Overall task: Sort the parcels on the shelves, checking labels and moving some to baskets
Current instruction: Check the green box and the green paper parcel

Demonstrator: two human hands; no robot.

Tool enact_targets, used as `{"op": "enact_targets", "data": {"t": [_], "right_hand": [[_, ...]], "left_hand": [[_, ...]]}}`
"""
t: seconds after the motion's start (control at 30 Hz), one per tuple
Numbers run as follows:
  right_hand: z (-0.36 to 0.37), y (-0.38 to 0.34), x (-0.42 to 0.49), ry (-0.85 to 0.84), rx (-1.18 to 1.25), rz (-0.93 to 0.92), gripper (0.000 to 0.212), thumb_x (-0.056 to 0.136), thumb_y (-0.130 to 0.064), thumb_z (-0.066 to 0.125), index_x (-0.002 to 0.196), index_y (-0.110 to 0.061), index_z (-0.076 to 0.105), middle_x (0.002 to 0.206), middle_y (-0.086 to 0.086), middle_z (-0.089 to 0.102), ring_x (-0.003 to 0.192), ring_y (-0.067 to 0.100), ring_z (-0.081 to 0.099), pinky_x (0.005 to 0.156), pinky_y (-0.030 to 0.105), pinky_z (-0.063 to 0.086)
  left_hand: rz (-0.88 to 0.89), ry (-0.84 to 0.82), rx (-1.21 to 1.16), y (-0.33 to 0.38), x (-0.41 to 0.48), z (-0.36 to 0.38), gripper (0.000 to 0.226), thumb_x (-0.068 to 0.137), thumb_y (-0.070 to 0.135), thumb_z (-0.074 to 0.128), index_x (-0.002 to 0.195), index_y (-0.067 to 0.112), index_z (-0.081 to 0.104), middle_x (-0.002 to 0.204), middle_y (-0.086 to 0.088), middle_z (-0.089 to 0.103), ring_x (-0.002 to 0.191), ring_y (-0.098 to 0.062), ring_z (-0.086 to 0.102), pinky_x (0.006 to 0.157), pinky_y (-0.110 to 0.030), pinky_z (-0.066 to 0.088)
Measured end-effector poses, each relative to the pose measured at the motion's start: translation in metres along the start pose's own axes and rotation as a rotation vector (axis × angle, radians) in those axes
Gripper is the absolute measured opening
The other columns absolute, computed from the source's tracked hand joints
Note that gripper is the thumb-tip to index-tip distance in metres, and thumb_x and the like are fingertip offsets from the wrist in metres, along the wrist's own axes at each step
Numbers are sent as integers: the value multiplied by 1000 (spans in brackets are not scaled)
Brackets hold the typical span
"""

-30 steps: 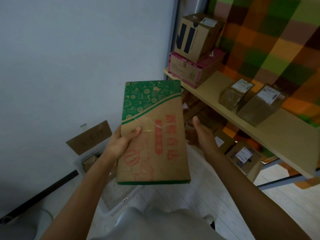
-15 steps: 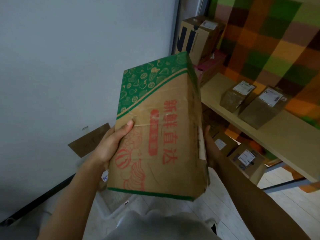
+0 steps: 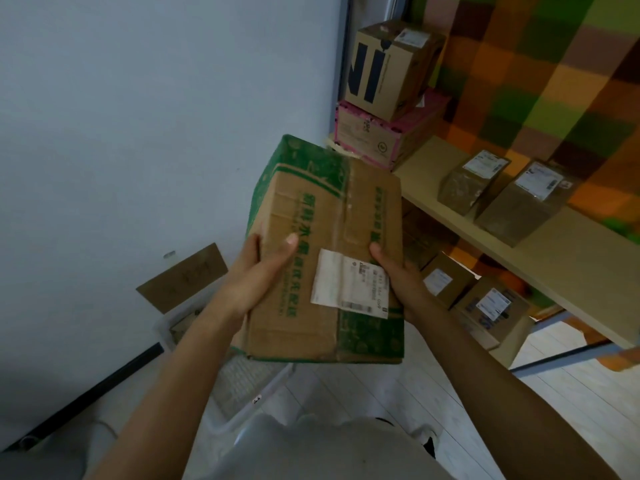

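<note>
White plastic basket (image 3: 162, 336) by the wall has something brown in it, mostly hidden. Green-and-brown cardboard box (image 3: 311, 209) is held mid-air, left hand (image 3: 256, 275) and right hand (image 3: 398, 282) fingers gripping its sides, thumbs flanking the white label (image 3: 349, 285).

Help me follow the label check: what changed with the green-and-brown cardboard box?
The green-and-brown cardboard box was turned over: its red-printed face gave way to the taped face with a white shipping label. The left hand and right hand now grip its sides, thumbs on top. The parcels on the wooden shelf stayed put.
</note>
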State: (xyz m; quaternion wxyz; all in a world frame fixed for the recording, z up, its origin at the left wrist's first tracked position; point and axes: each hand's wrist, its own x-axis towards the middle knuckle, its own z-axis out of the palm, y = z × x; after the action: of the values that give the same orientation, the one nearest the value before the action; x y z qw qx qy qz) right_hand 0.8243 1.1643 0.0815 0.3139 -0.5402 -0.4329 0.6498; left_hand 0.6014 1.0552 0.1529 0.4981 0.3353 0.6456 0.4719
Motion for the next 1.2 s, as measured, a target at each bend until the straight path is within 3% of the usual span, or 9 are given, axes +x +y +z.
{"op": "enact_targets", "data": {"t": [0.2, 0.3, 0.6, 0.73, 0.8, 0.9, 0.97, 1.07, 1.2], "right_hand": [[9, -15, -4, 144, -108, -81, 79, 66, -62, 77, 131, -21, 60, 119, 3, 71, 103, 19, 69, 93, 41, 56], [12, -21, -9, 140, -133, -111, 49, 77, -53, 77, 118, -31, 61, 120, 0, 69, 107, 18, 67, 99, 43, 53], [-13, -40, -19, 171, -129, -151, 65, 82, -73, 46, 127, -28, 58, 138, -1, 57, 117, 17, 55, 95, 37, 45], [-30, -32, -15, -94, -32, -80, 64, 89, -67, 42, 138, -26, 51, 144, 2, 53, 124, 18, 56, 105, 41, 45], [-34, -33, -19, -197, 51, -36, 66, 79, -75, 52, 124, -26, 56, 124, 5, 67, 106, 16, 68, 86, 32, 56], [-37, -37, -16, -263, 141, 53, 112, 32, -73, 88, 125, -18, 59, 108, 8, 75, 100, 24, 72, 81, 37, 57], [-33, -41, -14, -281, 198, 85, 110, 38, -61, 94, 131, -15, 58, 114, 11, 73, 106, 29, 70, 90, 43, 53], [-20, -41, -18, -224, 243, 74, 69, 78, -49, 74, 133, -13, 57, 123, 14, 69, 115, 32, 66, 102, 46, 48], [-1, -34, -18, -138, 156, -4, 47, 85, -37, 68, 126, -15, 60, 118, 8, 71, 106, 25, 70, 95, 40, 53]], "left_hand": [[31, 187, 232, -11, 23, -1, 50, 69, 67, 75, 110, 43, 62, 102, 15, 73, 94, -12, 71, 91, -45, 56], [0, 162, 111, -23, 29, -3, 38, 78, 51, 77, 109, 33, 64, 104, 6, 74, 95, -18, 72, 92, -49, 56], [-90, 42, -233, -41, 23, -37, 54, 77, 41, 72, 122, 11, 64, 106, -13, 74, 87, -28, 73, 71, -39, 58], [-139, -106, -319, -45, 20, -39, 47, 82, 43, 73, 115, 10, 67, 106, -18, 71, 84, -29, 72, 69, -39, 60], [-170, -191, -368, -47, 18, -39, 43, 75, 46, 74, 103, 13, 75, 103, -18, 70, 82, -29, 71, 73, -41, 61], [-178, -273, -461, -52, 18, -38, 58, 57, 53, 90, 100, 15, 78, 99, -15, 74, 80, -28, 73, 71, -41, 62], [-184, -181, -491, -54, 20, -38, 54, 73, 51, 75, 112, 15, 70, 100, -13, 75, 80, -27, 74, 70, -42, 62], [-153, 90, -249, -59, 31, -37, 65, 84, 44, 67, 141, 18, 50, 123, -13, 68, 104, -28, 68, 86, -44, 55], [63, 319, 48, -46, 32, -34, 64, 94, 46, 60, 150, 22, 39, 147, -1, 46, 132, -21, 48, 108, -39, 40]]}}
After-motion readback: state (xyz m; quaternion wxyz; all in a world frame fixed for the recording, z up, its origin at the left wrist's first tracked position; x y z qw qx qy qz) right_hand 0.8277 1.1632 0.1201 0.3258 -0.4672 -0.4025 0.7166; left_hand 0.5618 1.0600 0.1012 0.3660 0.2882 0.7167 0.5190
